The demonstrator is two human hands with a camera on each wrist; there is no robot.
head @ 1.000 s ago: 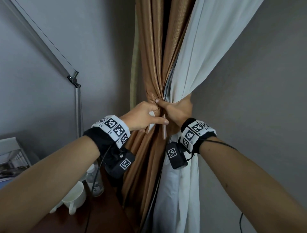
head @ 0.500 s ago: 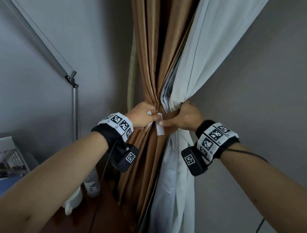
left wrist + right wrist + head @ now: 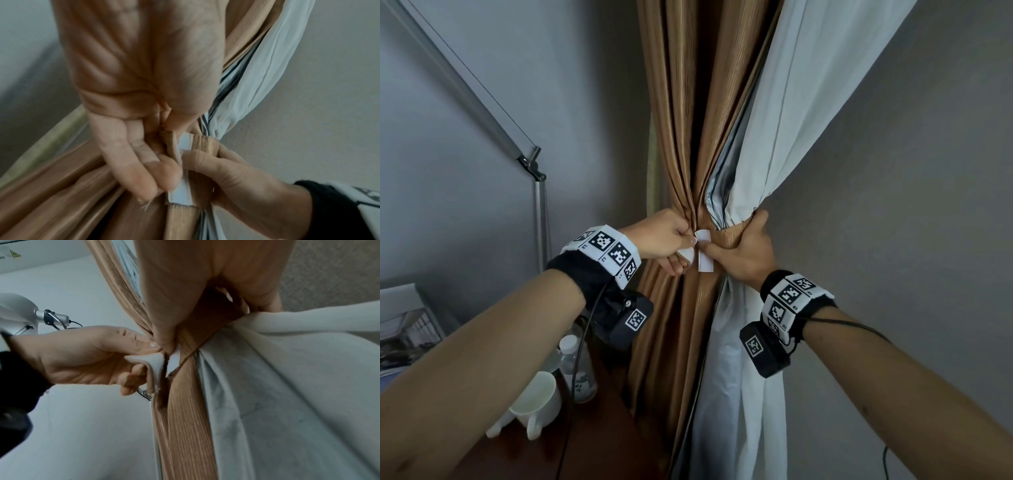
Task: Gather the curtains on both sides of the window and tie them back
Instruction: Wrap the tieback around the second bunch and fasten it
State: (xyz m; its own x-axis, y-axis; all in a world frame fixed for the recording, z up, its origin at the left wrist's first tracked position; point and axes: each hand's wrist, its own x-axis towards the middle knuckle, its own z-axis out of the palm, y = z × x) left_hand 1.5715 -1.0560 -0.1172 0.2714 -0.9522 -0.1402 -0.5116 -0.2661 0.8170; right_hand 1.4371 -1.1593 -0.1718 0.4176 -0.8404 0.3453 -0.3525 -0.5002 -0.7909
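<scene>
A brown curtain (image 3: pixel 688 120) and a white lining curtain (image 3: pixel 784 130) hang bunched together in the room corner. A brown tieback band (image 3: pixel 726 238) with white fastening ends (image 3: pixel 703 255) wraps the bundle at its waist. My left hand (image 3: pixel 667 243) pinches one white end (image 3: pixel 153 363) of the band. My right hand (image 3: pixel 743 250) grips the bundle and band from the right, thumb pressing the other white end (image 3: pixel 183 183). In the right wrist view the band (image 3: pixel 207 324) runs under my palm.
A metal lamp arm (image 3: pixel 482 113) slants along the left wall. Below on a dark wooden table (image 3: pixel 599 445) stand a white mug (image 3: pixel 534 407) and a water bottle (image 3: pixel 578 370). A grey wall (image 3: pixel 893 205) is on the right.
My right hand has slid from in front of the bundle round to its right side. The two white ends now meet at the front between both hands.
</scene>
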